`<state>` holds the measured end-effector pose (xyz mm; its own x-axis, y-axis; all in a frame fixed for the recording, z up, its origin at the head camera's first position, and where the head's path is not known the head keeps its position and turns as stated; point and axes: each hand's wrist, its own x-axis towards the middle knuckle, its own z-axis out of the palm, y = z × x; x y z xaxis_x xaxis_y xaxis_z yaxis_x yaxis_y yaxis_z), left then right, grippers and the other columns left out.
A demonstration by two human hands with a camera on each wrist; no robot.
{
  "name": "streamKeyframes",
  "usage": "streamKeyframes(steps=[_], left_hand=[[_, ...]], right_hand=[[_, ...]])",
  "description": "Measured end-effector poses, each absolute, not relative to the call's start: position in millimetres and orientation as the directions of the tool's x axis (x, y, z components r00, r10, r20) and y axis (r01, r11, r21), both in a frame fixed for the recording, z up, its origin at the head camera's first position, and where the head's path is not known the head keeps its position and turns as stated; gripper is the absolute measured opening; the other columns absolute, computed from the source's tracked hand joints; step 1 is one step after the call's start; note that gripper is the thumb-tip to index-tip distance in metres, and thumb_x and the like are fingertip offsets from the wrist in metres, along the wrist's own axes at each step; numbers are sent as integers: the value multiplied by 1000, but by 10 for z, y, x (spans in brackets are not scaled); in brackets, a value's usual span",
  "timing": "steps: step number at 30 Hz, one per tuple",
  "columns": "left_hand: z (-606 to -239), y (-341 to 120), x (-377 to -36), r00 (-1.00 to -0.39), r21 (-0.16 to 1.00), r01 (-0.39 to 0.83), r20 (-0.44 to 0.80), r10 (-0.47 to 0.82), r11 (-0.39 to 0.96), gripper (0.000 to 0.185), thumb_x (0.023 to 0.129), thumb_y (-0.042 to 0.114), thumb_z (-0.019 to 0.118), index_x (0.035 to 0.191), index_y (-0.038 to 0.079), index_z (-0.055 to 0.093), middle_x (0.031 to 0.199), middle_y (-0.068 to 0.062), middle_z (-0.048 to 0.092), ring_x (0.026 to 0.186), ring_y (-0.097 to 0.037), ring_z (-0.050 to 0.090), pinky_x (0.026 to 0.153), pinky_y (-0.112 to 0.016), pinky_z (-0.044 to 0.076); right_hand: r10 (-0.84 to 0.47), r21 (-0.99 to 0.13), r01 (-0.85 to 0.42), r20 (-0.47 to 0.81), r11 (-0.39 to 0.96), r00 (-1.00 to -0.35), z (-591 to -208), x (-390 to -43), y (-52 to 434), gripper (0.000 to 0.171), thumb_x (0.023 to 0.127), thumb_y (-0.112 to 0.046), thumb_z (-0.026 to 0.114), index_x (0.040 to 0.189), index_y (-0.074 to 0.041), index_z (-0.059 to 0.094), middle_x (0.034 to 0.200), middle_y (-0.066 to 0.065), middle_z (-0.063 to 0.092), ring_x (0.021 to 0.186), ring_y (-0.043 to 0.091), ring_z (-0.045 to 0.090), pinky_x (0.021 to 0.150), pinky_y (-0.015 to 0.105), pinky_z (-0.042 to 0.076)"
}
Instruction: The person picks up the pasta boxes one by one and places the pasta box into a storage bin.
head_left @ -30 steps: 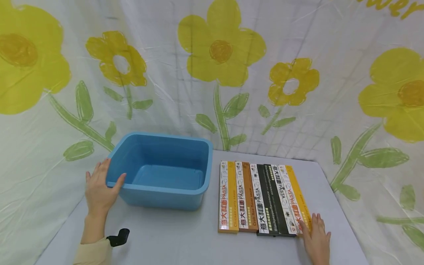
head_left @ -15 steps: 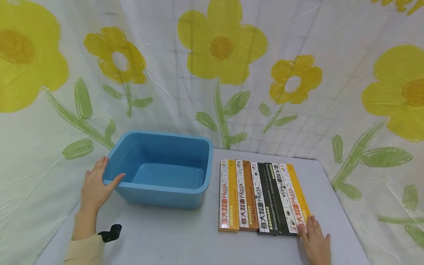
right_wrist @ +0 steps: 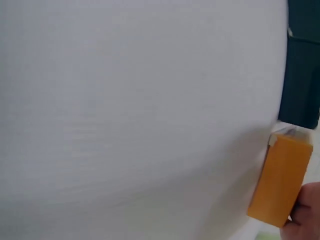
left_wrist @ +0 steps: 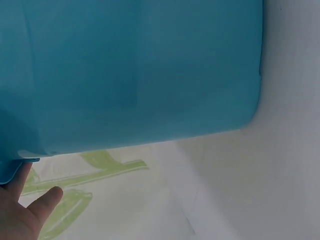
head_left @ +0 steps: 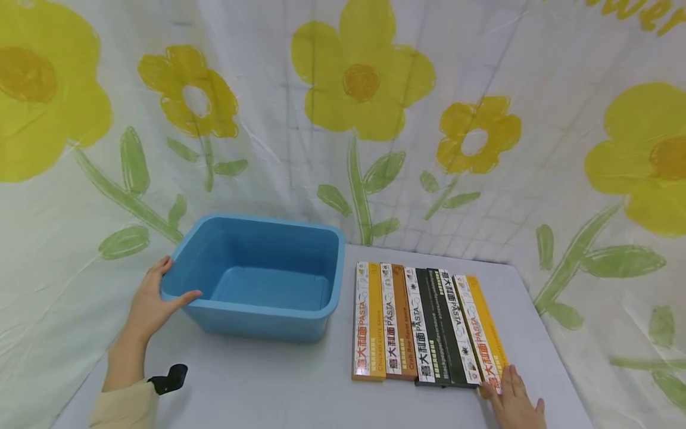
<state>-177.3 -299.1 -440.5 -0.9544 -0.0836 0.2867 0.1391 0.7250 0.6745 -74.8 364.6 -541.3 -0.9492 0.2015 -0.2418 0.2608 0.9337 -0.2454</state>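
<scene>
My left hand [head_left: 147, 307] is at the near left corner of a blue plastic basin [head_left: 257, 308], fingertips along its left rim and thumb out over the front rim. In the left wrist view, a straight finger reaches the underside of the rim beside the basin's outer wall [left_wrist: 140, 75]. On the right, my right hand [head_left: 517, 405] pinches the near end of a yellow-and-white pasta box [head_left: 485, 333], thumb on the left, fingers on the right. Its orange end [right_wrist: 282, 182] shows in the right wrist view, with curled fingers [right_wrist: 305, 212] against one side.
Left of the held box lie several more long pasta boxes side by side: black ones [head_left: 436, 328], a brown one [head_left: 404, 322] and a yellow one [head_left: 375, 322]. A white cloth [head_left: 278, 149] with painted yellow flowers hangs behind the white table [head_left: 278, 387].
My right hand has drawn the rightmost pasta box slightly toward me, out of line with its neighbours. My left hand has shifted a little left and lower along the basin's corner.
</scene>
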Motion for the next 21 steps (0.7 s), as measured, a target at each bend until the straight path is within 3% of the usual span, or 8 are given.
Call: streamKeyframes(steps=[3, 7, 11, 15, 21], left_hand=[[-4416, -2997, -1757, -955, 698, 124, 276, -106, 706, 91, 74, 32, 69, 139, -1, 15, 144, -18, 11, 127, -43, 12, 89, -68, 18], [-4421, -3012, -1738, -951, 709, 108, 277, -135, 697, 91, 74, 31, 70, 141, 4, 14, 144, -19, 12, 127, -44, 12, 89, -69, 17], [-4414, -3022, -1737, -954, 722, 106, 268, -135, 683, 90, 75, 31, 68, 142, 8, 12, 146, -16, 8, 129, -41, 7, 89, -70, 13], [-4409, -2993, -1770, -963, 733, 95, 239, -124, 674, 90, 76, 32, 68, 142, 10, 11, 146, -13, 6, 130, -40, 4, 89, -70, 12], [-4374, -2975, -1727, -966, 755, 90, 225, -127, 649, 89, 77, 32, 67, 142, 10, 11, 146, -15, 7, 130, -40, 6, 89, -70, 13]], right_hand=[[236, -253, 322, -319, 912, -918, -5445, -687, 3671, 99, 83, -68, 22, 133, 15, 1, 138, 31, -1, 124, 47, 4, 87, 69, -9], [236, -294, 328, -308, 898, -922, -5463, -726, 3692, 102, 80, -68, 31, 134, 13, 1, 138, 32, 0, 123, 49, 5, 89, 69, 0], [213, -387, 294, -239, 874, -947, -5442, -865, 3713, 99, 81, -52, 50, 132, 17, 2, 133, 39, 6, 121, 52, 10, 93, 65, 12], [273, -467, 338, -204, 817, -940, -5430, -970, 3746, 100, 74, -37, 63, 132, 17, 3, 130, 41, 15, 116, 52, 23, 94, 58, 24], [427, -494, 456, -177, 740, -887, -5388, -1001, 3692, 104, 63, -42, 72, 132, 13, 19, 124, 39, 30, 103, 51, 40, 85, 56, 34]])
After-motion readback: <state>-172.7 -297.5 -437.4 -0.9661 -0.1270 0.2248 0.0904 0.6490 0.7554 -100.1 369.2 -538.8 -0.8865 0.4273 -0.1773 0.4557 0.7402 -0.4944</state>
